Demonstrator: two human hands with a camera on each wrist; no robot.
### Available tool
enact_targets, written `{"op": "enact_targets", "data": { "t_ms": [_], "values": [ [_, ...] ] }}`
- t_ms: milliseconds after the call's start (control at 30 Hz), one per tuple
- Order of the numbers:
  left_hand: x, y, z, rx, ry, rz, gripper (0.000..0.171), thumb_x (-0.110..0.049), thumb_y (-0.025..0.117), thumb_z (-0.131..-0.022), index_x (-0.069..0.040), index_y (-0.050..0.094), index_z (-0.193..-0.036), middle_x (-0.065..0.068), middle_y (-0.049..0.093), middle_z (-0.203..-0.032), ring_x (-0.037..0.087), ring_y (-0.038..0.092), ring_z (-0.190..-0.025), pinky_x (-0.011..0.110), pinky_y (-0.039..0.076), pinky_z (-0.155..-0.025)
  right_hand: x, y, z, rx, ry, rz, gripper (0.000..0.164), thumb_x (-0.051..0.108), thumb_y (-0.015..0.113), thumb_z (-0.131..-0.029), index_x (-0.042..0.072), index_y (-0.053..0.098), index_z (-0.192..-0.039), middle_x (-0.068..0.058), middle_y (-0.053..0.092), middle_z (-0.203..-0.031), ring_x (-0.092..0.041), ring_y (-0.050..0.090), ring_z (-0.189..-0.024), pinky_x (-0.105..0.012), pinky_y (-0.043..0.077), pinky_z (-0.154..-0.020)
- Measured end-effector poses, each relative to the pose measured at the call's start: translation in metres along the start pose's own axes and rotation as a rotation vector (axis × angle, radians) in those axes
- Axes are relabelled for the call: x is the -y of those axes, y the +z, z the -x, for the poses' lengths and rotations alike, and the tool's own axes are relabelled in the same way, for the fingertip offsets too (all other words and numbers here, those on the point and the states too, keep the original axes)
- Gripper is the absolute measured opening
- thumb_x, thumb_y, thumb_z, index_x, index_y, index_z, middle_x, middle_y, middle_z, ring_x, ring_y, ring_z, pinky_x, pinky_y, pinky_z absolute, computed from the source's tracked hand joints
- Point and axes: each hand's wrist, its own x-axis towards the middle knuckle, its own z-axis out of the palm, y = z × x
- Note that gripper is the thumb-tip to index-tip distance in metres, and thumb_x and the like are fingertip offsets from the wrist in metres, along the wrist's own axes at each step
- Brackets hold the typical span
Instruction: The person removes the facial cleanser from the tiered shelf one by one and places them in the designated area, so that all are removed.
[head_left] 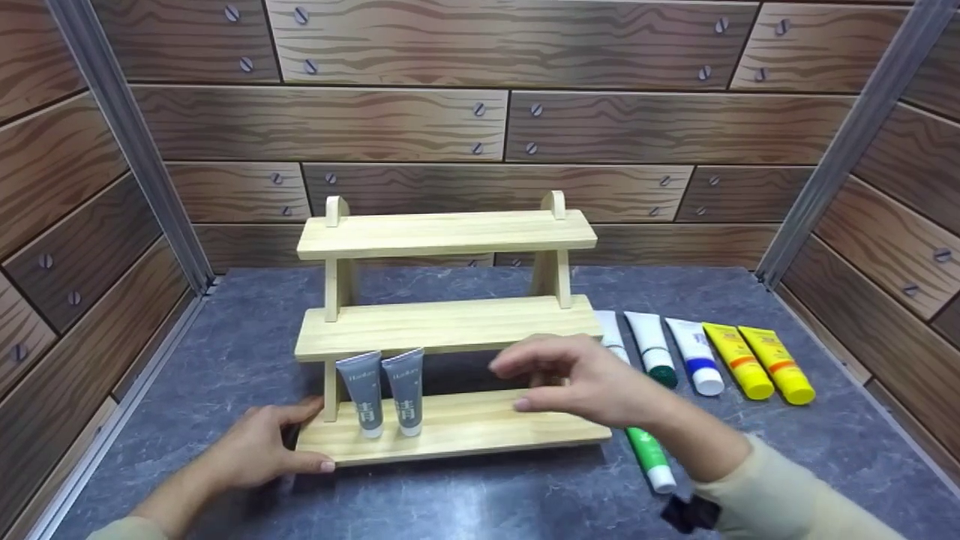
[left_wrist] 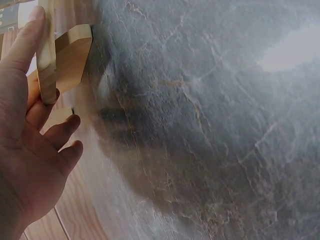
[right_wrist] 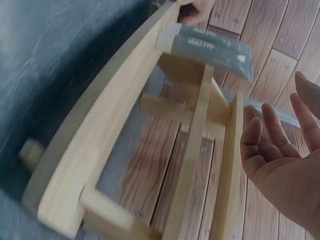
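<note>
A three-tier wooden display rack [head_left: 450, 322] stands on the marbled tabletop. My left hand [head_left: 251, 446] grips the left end of its bottom tier, thumb along the front edge; the left wrist view shows thumb and fingers on either side of the board [left_wrist: 47, 65]. Two grey squeeze tubes [head_left: 364, 394] [head_left: 406, 394] stand caps down on the left of that tier. Over the tier's right part hovers my right hand [head_left: 577, 375], fingers loosely bent and nothing in them. The right wrist view shows the grey tubes [right_wrist: 212, 52] well apart from my right hand [right_wrist: 285, 150].
Right of the rack lies a row of tubes: a partly hidden white one [head_left: 611, 330], a green-capped white one [head_left: 649, 345], a blue-banded white one [head_left: 695, 356] and two yellow ones [head_left: 739, 360]. A green tube [head_left: 651, 457] lies nearer, partly under my right forearm. Wood-patterned walls [head_left: 480, 124] enclose the table.
</note>
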Motion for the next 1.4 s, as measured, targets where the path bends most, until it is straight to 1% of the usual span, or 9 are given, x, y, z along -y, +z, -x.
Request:
{"op": "enact_targets", "data": {
  "t_ms": [267, 500, 700, 933, 1033, 1100, 1167, 1267, 1400],
  "values": [
    [0.000, -0.001, 0.000, 0.001, -0.001, 0.005, 0.103, -0.059, 0.094, -0.071, 0.001, 0.060, -0.147, 0.026, 0.062, -0.143, 0.039, 0.060, -0.131, 0.061, 0.046, -0.111, -0.010, 0.033, -0.029, 0.034, 0.053, -0.044, 0.042, 0.012, 0.081, -0.094, 0.006, 0.072, -0.134, -0.008, 0.064, -0.144, -0.021, 0.066, -0.125, -0.047, 0.059, -0.100],
    [0.000, -0.002, 0.000, -0.001, 0.015, -0.002, 0.102, -0.060, 0.093, -0.072, 0.002, 0.060, -0.146, 0.025, 0.064, -0.141, 0.042, 0.060, -0.131, 0.061, 0.046, -0.111, -0.024, 0.055, -0.043, 0.052, 0.105, -0.080, 0.041, 0.009, 0.081, -0.094, 0.008, 0.073, -0.134, -0.013, 0.060, -0.150, -0.019, 0.061, -0.133, -0.046, 0.055, -0.105],
    [-0.001, -0.002, 0.000, -0.001, 0.009, 0.004, 0.101, -0.057, 0.094, -0.071, 0.001, 0.060, -0.147, 0.025, 0.064, -0.140, 0.041, 0.060, -0.131, 0.061, 0.046, -0.112, -0.031, 0.069, -0.053, 0.051, 0.135, -0.094, 0.038, 0.012, 0.083, -0.093, 0.014, 0.076, -0.131, -0.005, 0.058, -0.153, -0.018, 0.052, -0.142, -0.040, 0.054, -0.107],
    [-0.001, -0.001, 0.002, 0.002, 0.010, 0.013, 0.100, -0.055, 0.095, -0.072, 0.000, 0.060, -0.148, 0.026, 0.064, -0.140, 0.042, 0.061, -0.130, 0.061, 0.046, -0.111, -0.037, 0.082, -0.061, 0.044, 0.149, -0.135, 0.037, 0.014, 0.083, -0.093, 0.014, 0.078, -0.129, -0.005, 0.058, -0.152, -0.022, 0.042, -0.149, -0.039, 0.053, -0.109],
    [0.000, -0.001, 0.001, 0.004, 0.002, 0.015, 0.102, -0.057, 0.094, -0.072, 0.000, 0.059, -0.148, 0.026, 0.064, -0.141, 0.042, 0.062, -0.129, 0.061, 0.046, -0.111, -0.039, 0.086, -0.064, 0.039, 0.147, -0.142, 0.037, 0.013, 0.083, -0.093, 0.014, 0.078, -0.129, 0.000, 0.061, -0.147, -0.017, 0.050, -0.142, -0.035, 0.054, -0.106],
    [0.001, -0.001, 0.000, 0.005, 0.006, 0.014, 0.103, -0.058, 0.094, -0.072, 0.001, 0.059, -0.148, 0.027, 0.063, -0.141, 0.043, 0.061, -0.130, 0.061, 0.046, -0.111, -0.041, 0.088, -0.065, 0.039, 0.132, -0.147, 0.037, 0.012, 0.083, -0.092, 0.013, 0.078, -0.129, 0.002, 0.064, -0.140, -0.014, 0.061, -0.124, -0.030, 0.056, -0.096],
    [0.001, -0.001, 0.000, 0.006, 0.011, 0.016, 0.103, -0.058, 0.094, -0.071, 0.003, 0.059, -0.147, 0.028, 0.063, -0.141, 0.042, 0.063, -0.128, 0.062, 0.047, -0.111, -0.043, 0.090, -0.066, 0.042, 0.114, -0.150, 0.038, 0.010, 0.083, -0.092, 0.012, 0.077, -0.130, 0.002, 0.064, -0.134, -0.011, 0.064, -0.106, -0.025, 0.055, -0.087],
    [0.000, -0.002, 0.000, 0.009, 0.015, 0.024, 0.103, -0.058, 0.094, -0.072, 0.003, 0.059, -0.147, 0.028, 0.063, -0.141, 0.040, 0.064, -0.126, 0.061, 0.047, -0.110, -0.044, 0.093, -0.067, 0.039, 0.102, -0.154, 0.037, 0.009, 0.082, -0.093, 0.010, 0.077, -0.129, 0.002, 0.065, -0.129, -0.012, 0.064, -0.098, -0.022, 0.052, -0.079],
    [-0.001, -0.001, 0.000, 0.008, 0.003, 0.039, 0.102, -0.056, 0.094, -0.071, 0.003, 0.059, -0.147, 0.028, 0.063, -0.141, 0.042, 0.062, -0.129, 0.062, 0.046, -0.111, -0.046, 0.094, -0.067, 0.034, 0.098, -0.141, 0.037, 0.009, 0.082, -0.093, 0.009, 0.077, -0.129, 0.004, 0.067, -0.130, -0.016, 0.065, -0.106, -0.023, 0.053, -0.082]
  ]
}}
